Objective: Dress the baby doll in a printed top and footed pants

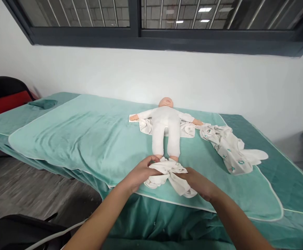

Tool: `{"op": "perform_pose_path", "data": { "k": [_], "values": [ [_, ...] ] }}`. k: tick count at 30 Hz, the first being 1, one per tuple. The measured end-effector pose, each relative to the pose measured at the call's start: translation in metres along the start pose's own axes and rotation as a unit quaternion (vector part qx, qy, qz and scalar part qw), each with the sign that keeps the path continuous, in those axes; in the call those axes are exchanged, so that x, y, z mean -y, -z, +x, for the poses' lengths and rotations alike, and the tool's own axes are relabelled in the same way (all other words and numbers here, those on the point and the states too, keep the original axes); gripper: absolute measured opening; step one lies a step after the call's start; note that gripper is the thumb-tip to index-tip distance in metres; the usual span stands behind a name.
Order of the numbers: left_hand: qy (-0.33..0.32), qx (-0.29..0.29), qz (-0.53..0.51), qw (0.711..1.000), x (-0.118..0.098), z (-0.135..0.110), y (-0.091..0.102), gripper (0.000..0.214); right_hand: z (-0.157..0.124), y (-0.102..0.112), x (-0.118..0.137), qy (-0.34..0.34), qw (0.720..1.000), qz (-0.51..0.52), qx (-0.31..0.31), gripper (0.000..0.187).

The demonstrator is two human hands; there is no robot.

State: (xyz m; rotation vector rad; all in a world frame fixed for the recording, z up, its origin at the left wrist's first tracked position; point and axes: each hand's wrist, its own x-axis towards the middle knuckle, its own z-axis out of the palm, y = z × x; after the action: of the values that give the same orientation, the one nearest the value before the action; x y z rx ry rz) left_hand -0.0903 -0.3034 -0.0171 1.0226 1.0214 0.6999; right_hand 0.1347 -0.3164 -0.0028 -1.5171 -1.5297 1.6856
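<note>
**Gathered white cloth (pixel 164 169) in both hands, at the feet of the doll (pixel 166 119)**

Holding the gathered white cloth from both sides, above the near edge of the light green sheet (pixel 101 128): left hand (pixel 138 176) at the left of the bundle, thumb side close to the doll's feet; right hand (pixel 197 181) at the right. Both closed on the fabric, with several fingers tucked into the folds and out of sight. Pinched in at the middle, the bundle, with a looser end drooping toward the near right.

Just beyond the cloth, the doll, flat on its back on the bed (pixel 296 192). Head at the far side, near the white wall (pixel 109 73); arms spread left and right; legs straight toward the near edge, slightly apart. White body, peach head, hands and feet, these last partly behind the cloth.

Spread beneath the torso and arms, an opened white garment (pixel 188 129), visible on both sides. To the right, close to one peach hand, a crumpled white garment with green print (pixel 233 156), slanting from far left to near right, partly past the sheet onto the darker bed cover.

At the far left, a red and black chair (pixel 7 99). Above the wall, a dark-framed window (pixel 138 36) with bars.
</note>
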Motion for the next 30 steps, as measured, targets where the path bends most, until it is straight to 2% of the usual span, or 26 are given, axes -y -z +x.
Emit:
{"op": "perform_pose_path", "data": {
  "k": [4, 7, 10, 12, 14, 16, 18, 21, 23, 27, 30],
  "values": [
    [0.034, 0.032, -0.017, 0.999, 0.000, -0.011, 0.005, 0.046, -0.010, -0.008, -0.003, -0.020, 0.990, 0.132, 0.046, 0.040],
    [0.005, 0.126, -0.019, 0.992, -0.006, -0.020, 0.014, 0.052, -0.014, -0.007, 0.001, -0.012, 0.985, 0.151, 0.086, 0.049],
    [-0.036, 0.223, 0.041, 0.973, -0.028, -0.030, 0.026, 0.055, -0.017, 0.003, 0.019, 0.035, 0.991, 0.047, 0.124, 0.047],
    [-0.063, 0.253, 0.119, 0.958, -0.052, -0.040, 0.032, 0.049, -0.023, 0.011, 0.041, 0.077, 0.984, -0.056, 0.153, 0.041],
    [-0.083, 0.267, 0.226, 0.933, -0.081, -0.053, 0.035, 0.041, -0.034, 0.015, 0.070, 0.108, 0.964, -0.149, 0.192, 0.035],
    [-0.089, 0.270, 0.333, 0.899, -0.111, -0.070, 0.034, 0.035, -0.050, 0.015, 0.100, 0.129, 0.938, -0.246, 0.209, 0.031],
    [-0.095, 0.250, 0.409, 0.873, -0.138, -0.087, 0.029, 0.030, -0.066, 0.012, 0.130, 0.158, 0.905, -0.346, 0.190, 0.026],
    [-0.129, 0.190, 0.457, 0.859, -0.166, -0.109, 0.021, 0.027, -0.088, 0.006, 0.167, 0.202, 0.848, -0.464, 0.159, 0.020],
    [-0.164, 0.148, 0.477, 0.851, -0.177, -0.120, 0.016, 0.029, -0.100, 0.003, 0.188, 0.221, 0.822, -0.507, 0.137, 0.022],
    [-0.229, 0.094, 0.503, 0.828, -0.193, -0.139, 0.009, 0.042, -0.123, 0.000, 0.219, 0.284, 0.796, -0.526, 0.094, 0.025],
    [-0.226, 0.118, 0.484, 0.837, -0.198, -0.151, 0.001, 0.046, -0.136, -0.004, 0.231, 0.338, 0.773, -0.534, 0.052, 0.019]
  ]
}}
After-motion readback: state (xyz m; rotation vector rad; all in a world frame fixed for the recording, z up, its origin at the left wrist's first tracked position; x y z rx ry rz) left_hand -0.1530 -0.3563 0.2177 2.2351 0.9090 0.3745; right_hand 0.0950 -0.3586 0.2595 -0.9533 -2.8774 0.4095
